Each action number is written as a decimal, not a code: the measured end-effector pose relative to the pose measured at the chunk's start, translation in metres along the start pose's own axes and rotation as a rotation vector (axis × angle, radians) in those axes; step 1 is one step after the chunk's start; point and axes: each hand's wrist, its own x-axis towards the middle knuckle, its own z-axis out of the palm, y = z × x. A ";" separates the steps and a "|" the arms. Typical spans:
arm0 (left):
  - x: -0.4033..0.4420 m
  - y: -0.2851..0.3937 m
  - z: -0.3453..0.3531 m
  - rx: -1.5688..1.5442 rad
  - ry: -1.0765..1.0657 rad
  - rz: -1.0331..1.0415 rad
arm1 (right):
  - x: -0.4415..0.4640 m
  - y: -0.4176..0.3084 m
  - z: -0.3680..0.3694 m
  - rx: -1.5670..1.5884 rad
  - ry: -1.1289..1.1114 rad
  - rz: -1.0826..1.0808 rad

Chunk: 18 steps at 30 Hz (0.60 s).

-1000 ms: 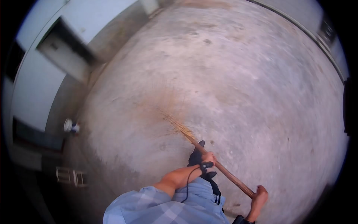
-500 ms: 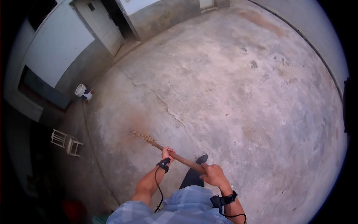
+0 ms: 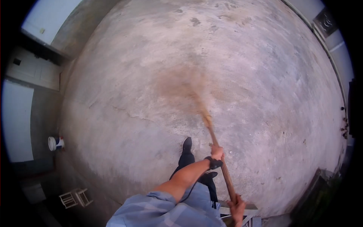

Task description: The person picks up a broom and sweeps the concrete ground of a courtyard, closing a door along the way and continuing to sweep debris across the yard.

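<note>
You seemed mid-sweep: your left hand (image 3: 217,152) and right hand (image 3: 237,209) both gripped the broom (image 3: 212,134), well right of the bucket (image 3: 56,143); the next stroke likely called for a firm hold.

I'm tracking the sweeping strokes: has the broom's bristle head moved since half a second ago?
Yes. The blurred bristle head has swung away from the bucket, crossing from its side of the floor crack.

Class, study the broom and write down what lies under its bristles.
Concrete floor shows around the broom. Directly beneath its blurred bristles the surface is covered, so whether anything lies there cannot be seen.
</note>
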 end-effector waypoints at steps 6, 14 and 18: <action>-0.040 0.005 0.106 0.705 -0.651 -0.039 | -0.016 -0.015 0.032 0.330 0.227 0.162; -0.114 -0.048 0.110 0.237 -0.577 0.041 | -0.056 0.055 -0.036 0.500 0.137 0.275; -0.100 -0.037 0.056 0.035 -0.483 0.033 | -0.055 0.084 -0.051 0.397 0.037 0.077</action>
